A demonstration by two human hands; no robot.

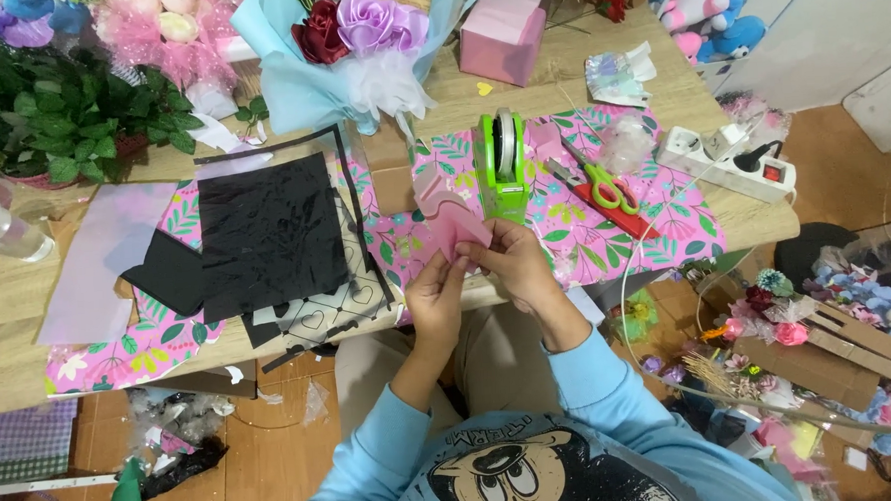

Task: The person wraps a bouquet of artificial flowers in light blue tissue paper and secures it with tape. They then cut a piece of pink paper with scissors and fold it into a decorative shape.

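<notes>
Two bare hands met over the near edge of the table [598, 83], both pinching one folded piece of pink paper [459, 228]. The left hand [436, 303] had its grip clenched on the paper's lower end, while the right hand [514, 260] grasped it from the side, fingers closed on the fold. The paper stood just in front of a green tape dispenser [502, 164], which sat on a pink floral sheet [655, 233]. Green-handled scissors [603, 185] lay just beside the dispenser. Black sheets [271, 234] lay toward the table's left end, and a pink box [502, 36] rested near the far edge.
</notes>
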